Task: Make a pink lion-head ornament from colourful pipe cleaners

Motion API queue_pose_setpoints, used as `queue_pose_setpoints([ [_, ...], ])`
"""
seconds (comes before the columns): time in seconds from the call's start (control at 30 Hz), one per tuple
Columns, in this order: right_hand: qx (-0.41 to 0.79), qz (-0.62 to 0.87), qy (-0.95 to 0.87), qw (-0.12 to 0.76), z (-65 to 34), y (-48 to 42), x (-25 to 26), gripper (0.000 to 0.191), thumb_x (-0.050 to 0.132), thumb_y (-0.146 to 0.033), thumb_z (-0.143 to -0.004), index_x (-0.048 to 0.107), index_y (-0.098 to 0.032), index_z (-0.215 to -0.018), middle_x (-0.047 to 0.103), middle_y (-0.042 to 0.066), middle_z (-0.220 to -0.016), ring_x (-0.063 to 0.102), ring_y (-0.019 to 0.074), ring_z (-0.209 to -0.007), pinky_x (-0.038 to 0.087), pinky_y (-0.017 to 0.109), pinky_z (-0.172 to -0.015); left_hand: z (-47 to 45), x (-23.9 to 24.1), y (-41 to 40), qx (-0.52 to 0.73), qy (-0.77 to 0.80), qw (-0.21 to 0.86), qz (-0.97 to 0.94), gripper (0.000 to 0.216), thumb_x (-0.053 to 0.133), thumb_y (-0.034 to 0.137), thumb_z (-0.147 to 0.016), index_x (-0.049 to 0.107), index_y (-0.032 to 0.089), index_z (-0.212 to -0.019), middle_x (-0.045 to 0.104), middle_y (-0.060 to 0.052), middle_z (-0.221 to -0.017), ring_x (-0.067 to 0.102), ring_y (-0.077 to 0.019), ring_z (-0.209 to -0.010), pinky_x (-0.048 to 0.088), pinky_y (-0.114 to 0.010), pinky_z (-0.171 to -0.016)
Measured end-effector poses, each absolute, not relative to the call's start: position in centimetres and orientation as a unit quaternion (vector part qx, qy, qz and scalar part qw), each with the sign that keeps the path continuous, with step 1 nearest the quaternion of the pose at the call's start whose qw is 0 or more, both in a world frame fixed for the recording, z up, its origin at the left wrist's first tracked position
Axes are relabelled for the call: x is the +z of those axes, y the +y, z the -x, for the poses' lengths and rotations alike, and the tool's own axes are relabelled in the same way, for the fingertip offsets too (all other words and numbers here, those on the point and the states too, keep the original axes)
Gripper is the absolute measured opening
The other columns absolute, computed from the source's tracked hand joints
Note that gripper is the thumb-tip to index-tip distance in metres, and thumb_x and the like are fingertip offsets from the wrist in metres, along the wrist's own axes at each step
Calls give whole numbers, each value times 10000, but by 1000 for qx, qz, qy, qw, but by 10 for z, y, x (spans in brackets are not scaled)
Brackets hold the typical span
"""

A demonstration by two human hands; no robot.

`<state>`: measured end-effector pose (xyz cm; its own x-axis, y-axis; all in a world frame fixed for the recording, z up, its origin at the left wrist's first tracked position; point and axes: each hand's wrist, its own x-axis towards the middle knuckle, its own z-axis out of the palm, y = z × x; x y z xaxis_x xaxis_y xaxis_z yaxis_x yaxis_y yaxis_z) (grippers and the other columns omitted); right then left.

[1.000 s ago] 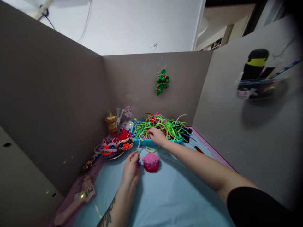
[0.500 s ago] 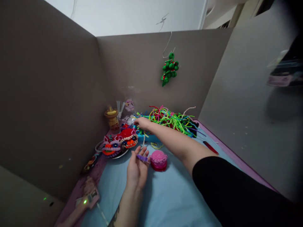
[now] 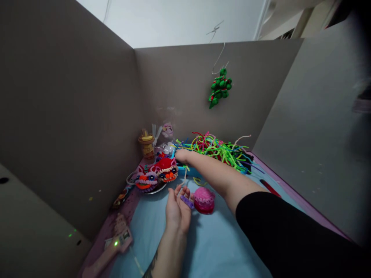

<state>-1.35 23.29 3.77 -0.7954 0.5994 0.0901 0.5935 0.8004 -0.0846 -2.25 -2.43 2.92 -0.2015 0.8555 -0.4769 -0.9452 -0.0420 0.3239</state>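
My left hand (image 3: 179, 214) is palm up above the blue cloth. Its half-curled fingers hold a small purple fuzzy pipe-cleaner piece (image 3: 187, 202). Beside those fingertips sits a round pink fuzzy pipe-cleaner piece (image 3: 204, 200) with a darker pink lower part. Farther back, my right hand (image 3: 182, 155) reaches to the left end of a blue tray (image 3: 183, 170) of loose pipe cleaners; its fingers are hidden from me. A pale pipe cleaner (image 3: 184, 175) hangs down between the two hands.
Several fuzzy animal heads (image 3: 166, 170) rest on a plate at the left, near a lidded cup (image 3: 146, 144). A pink glue gun (image 3: 120, 240) with a green light lies front left. Bright pipe cleaners (image 3: 224, 150) overflow at the back. Grey panels surround the table; a green ornament (image 3: 220, 88) hangs behind.
The whole view has shifted, so things appear farther right and slightly lower. My right hand stays at the tray's left end, and the purple piece remains in my left hand.
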Motion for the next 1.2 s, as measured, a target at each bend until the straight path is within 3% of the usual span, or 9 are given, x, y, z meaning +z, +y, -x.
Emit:
queue_pose_setpoints([
  [0.13,-2,307,-949,66,-1,240,48,146,657,-95,-640,719,-213,-700,713,58,-890,586,218,-968,432,257,-812,26,28,-24,708,305,626,118,203,411,204,-907,529,146,-752,594,-63,-755,620,-128,-652,527,-281,-667],
  [0.27,-15,317,-944,92,-18,249,58,165,646,-148,-691,732,-222,-811,705,54,-911,602,205,-925,427,247,-798,26,23,-22,713,349,594,131,89,487,98,-829,541,168,-818,598,-29,-747,619,-111,-625,496,-252,-617],
  [0.6,-26,391,-879,273,-21,237,99,256,482,-273,-855,710,-161,-890,667,80,-902,580,182,-840,394,241,-724,26,14,-21,742,376,553,50,226,504,63,-784,496,226,-940,606,-37,-938,609,-120,-663,452,-227,-523],
  [0.67,-14,407,-852,328,-19,234,113,315,442,-312,-879,694,-137,-806,647,61,-776,562,165,-745,381,239,-673,26,16,-21,741,365,561,51,220,493,52,-793,495,216,-939,611,-44,-929,612,-121,-663,461,-228,-527],
  [0.77,73,370,-779,501,-21,232,138,343,465,-364,-869,641,-129,-691,557,0,-601,500,123,-607,364,225,-600,26,20,-22,739,352,572,48,236,472,27,-798,505,203,-953,629,-64,-939,632,-132,-691,490,-247,-561],
  [0.83,130,286,-732,605,-27,227,157,335,456,-407,-876,629,-140,-772,542,-14,-623,492,111,-599,379,221,-590,26,23,-23,740,341,578,32,260,466,17,-800,521,198,-979,639,-82,-976,647,-148,-744,518,-285,-620],
  [0.93,170,205,-686,678,-44,209,188,335,441,-455,-890,610,-166,-877,555,-10,-706,506,99,-620,405,225,-601,26,28,-27,746,300,594,-23,301,484,27,-806,561,192,-1047,638,-103,-1054,650,-163,-839,531,-319,-714],
  [1.07,97,185,-710,673,-77,160,226,357,424,-439,-906,632,-150,-885,533,-9,-719,524,105,-702,395,245,-660,24,33,-34,735,246,626,-89,340,517,54,-810,592,195,-1110,634,-93,-1084,642,-154,-854,528,-297,-737],
  [1.2,36,228,-842,488,-107,104,234,308,512,-355,-875,659,-115,-752,518,-22,-607,504,100,-640,356,238,-636,22,38,-40,726,223,636,-136,354,566,96,-806,589,201,-1143,631,-72,-1048,631,-135,-808,524,-295,-741],
])
